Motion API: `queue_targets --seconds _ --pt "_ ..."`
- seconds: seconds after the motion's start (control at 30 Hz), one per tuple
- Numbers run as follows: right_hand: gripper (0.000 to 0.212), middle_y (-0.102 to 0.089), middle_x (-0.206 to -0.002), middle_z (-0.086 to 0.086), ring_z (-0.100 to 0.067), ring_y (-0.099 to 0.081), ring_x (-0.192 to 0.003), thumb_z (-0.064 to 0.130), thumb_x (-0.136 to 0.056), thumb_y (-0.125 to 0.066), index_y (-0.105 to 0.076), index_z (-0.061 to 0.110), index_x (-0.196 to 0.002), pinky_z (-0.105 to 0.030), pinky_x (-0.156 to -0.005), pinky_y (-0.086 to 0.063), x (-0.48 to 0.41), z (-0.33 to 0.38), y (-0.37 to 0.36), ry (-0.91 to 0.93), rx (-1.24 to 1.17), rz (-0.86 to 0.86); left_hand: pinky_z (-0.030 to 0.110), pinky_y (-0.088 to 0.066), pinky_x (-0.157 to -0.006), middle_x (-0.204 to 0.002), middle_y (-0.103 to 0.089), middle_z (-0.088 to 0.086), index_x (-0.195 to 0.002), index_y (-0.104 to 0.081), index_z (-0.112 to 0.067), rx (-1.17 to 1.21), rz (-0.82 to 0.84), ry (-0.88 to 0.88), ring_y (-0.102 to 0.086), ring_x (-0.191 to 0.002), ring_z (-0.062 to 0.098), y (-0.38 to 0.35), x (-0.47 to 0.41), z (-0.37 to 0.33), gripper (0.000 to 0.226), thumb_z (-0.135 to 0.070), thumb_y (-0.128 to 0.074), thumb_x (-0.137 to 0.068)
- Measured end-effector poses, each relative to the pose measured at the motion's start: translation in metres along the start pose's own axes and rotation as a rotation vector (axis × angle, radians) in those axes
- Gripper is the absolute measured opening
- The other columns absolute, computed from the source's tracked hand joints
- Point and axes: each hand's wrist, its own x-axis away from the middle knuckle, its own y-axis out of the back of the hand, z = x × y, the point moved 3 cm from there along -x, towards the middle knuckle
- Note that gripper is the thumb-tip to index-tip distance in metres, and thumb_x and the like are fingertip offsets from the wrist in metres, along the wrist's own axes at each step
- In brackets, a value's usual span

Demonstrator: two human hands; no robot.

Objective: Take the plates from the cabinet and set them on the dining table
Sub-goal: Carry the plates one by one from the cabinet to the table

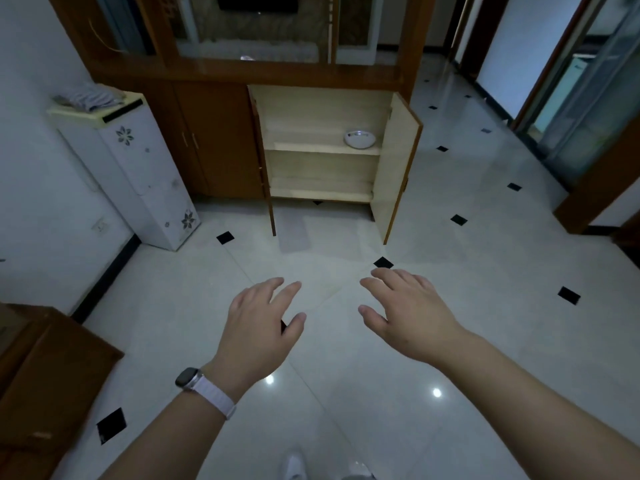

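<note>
Left hand point(258, 327): one, held out palm-down over the floor point(467, 271). Its fingers point(277, 289) are spread and only slightly bent, and they hold nothing.
Right hand point(412, 317): one, level with the left and near it but not touching. Its fingers point(391, 277) are loosely splayed in the same way and hold nothing.
Watch point(188, 377): one, on the left wrist, with a pale band.
Cabinet point(322, 109): one open compartment with a pale interior, set in a dark wooden wall unit well ahead of both hands.
Open doors: two. The left door point(265, 161) is seen nearly edge-on, and the right door point(394, 161) is swung wide, showing its pale inner face.
Shelves: two levels, an upper shelf point(311, 147) and a bottom board point(318, 192).
Plate point(360, 138): one, white and shallow, on the upper shelf at its right end, close to the right door.
Closed doors point(207, 133): two brown ones left of the open compartment, each with a handle.
White unit point(138, 168): one, with a flower pattern, standing against the left wall.
Cloth point(91, 97): one crumpled grey piece on top of the white unit.
Floor lights: two bright reflections, point(269, 379) and point(437, 392), on the glossy tiles.
Brown furniture point(52, 375): one piece at the lower left, cut off by the frame edge.
</note>
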Motion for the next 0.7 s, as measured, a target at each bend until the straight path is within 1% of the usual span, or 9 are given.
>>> queue_targets --seconds 0.13,0.3,0.47,0.6,0.7 --pt "0.051 -0.039 -0.148 0.004 -0.018 -0.032 -0.135 0.052 -0.096 -0.036 -0.041 0.027 -0.141 -0.035 -0.109 -0.023 -0.060 0.015 0.001 -0.043 -0.030 -0.016 0.047 -0.036 -0.102 -0.129 -0.060 0.008 -0.131 -0.059 -0.024 -0.006 0.022 -0.020 -0.054 -0.119 0.027 0.004 -0.053 0.047 0.055 -0.052 -0.041 -0.087" --pt "0.051 -0.040 -0.146 0.003 -0.019 -0.034 -0.134 0.051 -0.096 -0.037 -0.042 0.025 -0.140 -0.036 -0.109 -0.023 -0.109 0.014 -0.001 -0.080 -0.048 -0.006 0.045 -0.033 -0.105 -0.133 -0.058 0.007 -0.134 -0.056 -0.025 0.019 0.043 -0.056 -0.051 -0.122 0.025 0.000 -0.106 0.069 0.056 -0.053 -0.039 -0.087" --pt "0.051 -0.041 -0.146 0.002 -0.019 -0.035 -0.133 0.050 -0.096 -0.037 -0.041 0.025 -0.140 -0.037 -0.108 -0.025 -0.162 -0.005 0.000 -0.099 -0.048 -0.019 0.043 -0.029 -0.108 -0.137 -0.054 0.005 -0.136 -0.052 -0.026 0.020 0.069 -0.083 -0.047 -0.126 0.023 -0.012 -0.164 0.080 0.057 -0.053 -0.037 -0.088" --pt "0.055 -0.042 -0.145 0.002 -0.019 -0.037 -0.132 0.054 -0.093 -0.032 -0.042 0.025 -0.139 -0.037 -0.106 -0.027 -0.208 -0.029 -0.015 -0.106 -0.070 0.012 0.044 -0.031 -0.107 -0.136 -0.055 0.006 -0.136 -0.053 -0.026 -0.005 0.081 -0.089 -0.048 -0.126 0.023 -0.025 -0.213 0.089 0.056 -0.051 -0.039 -0.088" --pt "0.052 -0.043 -0.145 0.003 -0.020 -0.037 -0.132 0.052 -0.095 -0.037 -0.043 0.025 -0.139 -0.036 -0.106 -0.026 -0.253 -0.053 -0.023 -0.090 -0.077 0.024 0.045 -0.033 -0.106 -0.135 -0.056 0.006 -0.136 -0.052 -0.026 -0.078 0.080 -0.070 -0.049 -0.125 0.024 -0.035 -0.259 0.095 0.055 -0.051 -0.040 -0.089"
